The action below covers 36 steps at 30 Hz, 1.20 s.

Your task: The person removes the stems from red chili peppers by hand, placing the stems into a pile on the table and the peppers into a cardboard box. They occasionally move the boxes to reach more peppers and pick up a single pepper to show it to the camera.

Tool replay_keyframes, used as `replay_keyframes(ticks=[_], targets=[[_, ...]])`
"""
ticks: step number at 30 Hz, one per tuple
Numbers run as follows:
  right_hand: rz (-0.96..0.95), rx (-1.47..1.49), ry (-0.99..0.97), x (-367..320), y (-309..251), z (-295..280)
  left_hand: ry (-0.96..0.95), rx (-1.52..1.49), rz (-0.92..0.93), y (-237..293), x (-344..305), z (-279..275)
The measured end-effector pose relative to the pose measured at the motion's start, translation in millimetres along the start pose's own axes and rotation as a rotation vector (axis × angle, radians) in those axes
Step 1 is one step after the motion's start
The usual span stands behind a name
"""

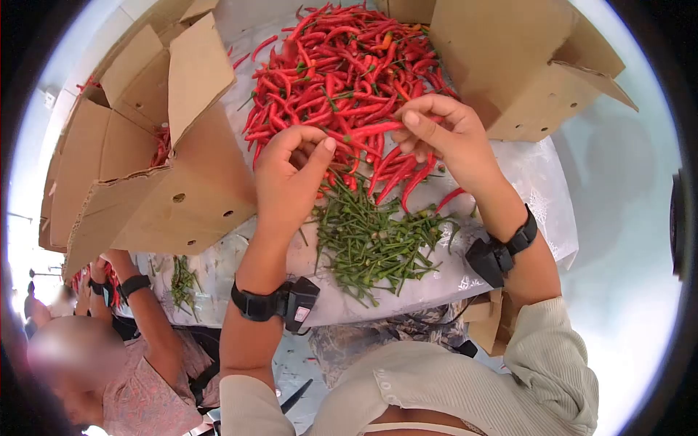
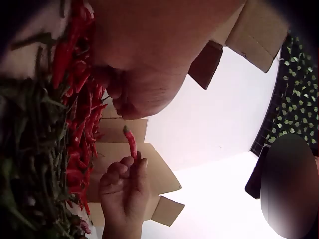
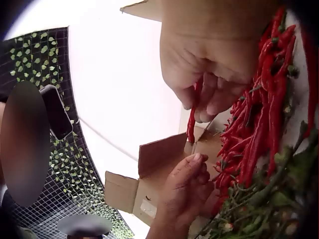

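My right hand [image 1: 447, 134] pinches a red chili pepper [image 1: 376, 130] between thumb and fingers, over the lower part of the pepper pile. The pepper's green cap end points at my left hand [image 1: 291, 174]. In the left wrist view that cap end on the chili pepper [image 2: 130, 142] lies just below my left fingertips, with a small gap. The left fingers are curled, thumb tip close to the index finger, and nothing shows between them. Below both hands is a heap of green stems [image 1: 378, 240]. Behind them spreads the large pile of red chili peppers [image 1: 334, 73].
An open cardboard box [image 1: 196, 185] with some red peppers inside stands at the left. Another cardboard box [image 1: 502, 58] is at the back right. A pale plastic cover [image 1: 538, 189] lies over the table. Another person [image 1: 156, 349] works at the lower left by a smaller stem heap [image 1: 183, 283].
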State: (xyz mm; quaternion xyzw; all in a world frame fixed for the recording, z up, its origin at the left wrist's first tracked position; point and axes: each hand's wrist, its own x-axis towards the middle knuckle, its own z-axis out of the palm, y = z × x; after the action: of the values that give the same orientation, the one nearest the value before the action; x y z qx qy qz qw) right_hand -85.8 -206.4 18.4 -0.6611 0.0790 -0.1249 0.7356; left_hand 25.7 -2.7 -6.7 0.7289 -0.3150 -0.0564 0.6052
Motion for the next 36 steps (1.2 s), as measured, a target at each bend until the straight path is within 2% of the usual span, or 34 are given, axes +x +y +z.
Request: replay_keyframes(ticks=[3,6,9,12,15,18,21,24,27,30,33,34,36], targets=[[-0.071,-0.173,-0.013,1,7,-1,0.021,0.390,0.089,0,-2,-9],[-0.313,-0.757,-0.049,2,10,-14,-0.057,0.725,0.171,5,-7,-9],[-0.412,-1.182,-0.076,0,10,-13,-0.048,0.783,0.263,6,-10,-2],[-0.564,-1.065,0.002,1,18,2,-0.103,0.887,0.279,15,-10,-1],[-0.566,-1.060,-0.100,3,28,5,-0.125,0.902,0.253,17,-10,0],[-0.565,-1.140,-0.102,1,24,3,-0.210,0.916,0.346,17,-8,-1],[-0.558,-0.917,0.030,1,22,7,-0.222,0.870,0.351,24,-10,0],[-0.487,-0.621,0.157,-1,20,16,-0.037,0.632,0.400,21,-7,1],[-0.348,-0.290,0.171,-4,17,17,0.004,0.290,0.266,31,-11,1],[-0.291,-0.326,0.066,-3,14,13,0.037,-0.442,0.056,25,-12,10],[-0.192,-0.324,-0.030,-12,5,23,-0.145,-0.668,-0.077,26,-17,14],[-0.329,-0.222,-0.051,-9,11,28,-0.163,-0.649,-0.088,24,-17,16],[-0.260,-0.206,-0.122,-12,12,26,-0.199,-0.612,-0.109,19,-19,20]])
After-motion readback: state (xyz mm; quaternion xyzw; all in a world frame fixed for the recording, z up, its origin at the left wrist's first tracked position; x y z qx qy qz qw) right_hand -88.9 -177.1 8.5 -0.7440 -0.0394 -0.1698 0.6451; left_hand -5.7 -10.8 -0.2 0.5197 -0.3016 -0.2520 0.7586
